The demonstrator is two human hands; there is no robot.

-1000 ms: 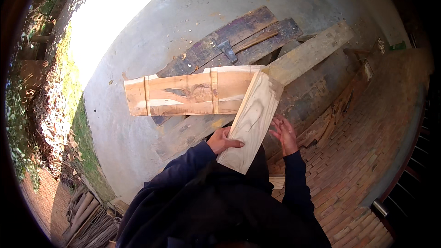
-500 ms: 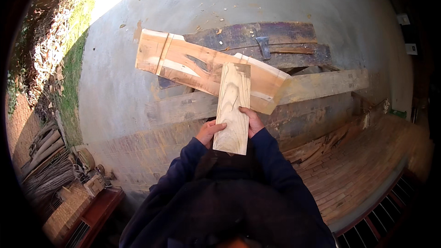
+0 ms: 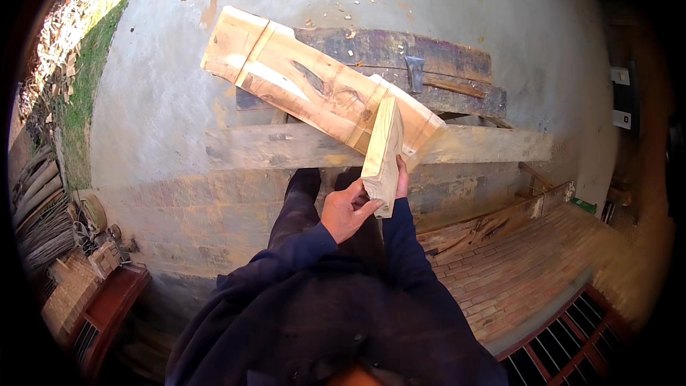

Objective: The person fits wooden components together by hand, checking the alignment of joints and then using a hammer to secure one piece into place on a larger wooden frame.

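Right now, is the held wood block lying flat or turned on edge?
On edge: the block shows its narrow side up, left hand and right hand gripping its near end.

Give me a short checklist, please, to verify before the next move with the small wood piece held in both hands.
1. Left hand grips the small wood block: ok.
2. Right hand supports the block behind: ok, but mostly hidden.
3. Block's far end meets the pale slab: cannot tell if touching.
4. Slab rests flat on the long beam: cannot tell.
5. Axe on the dark planks lies away from both hands: ok.
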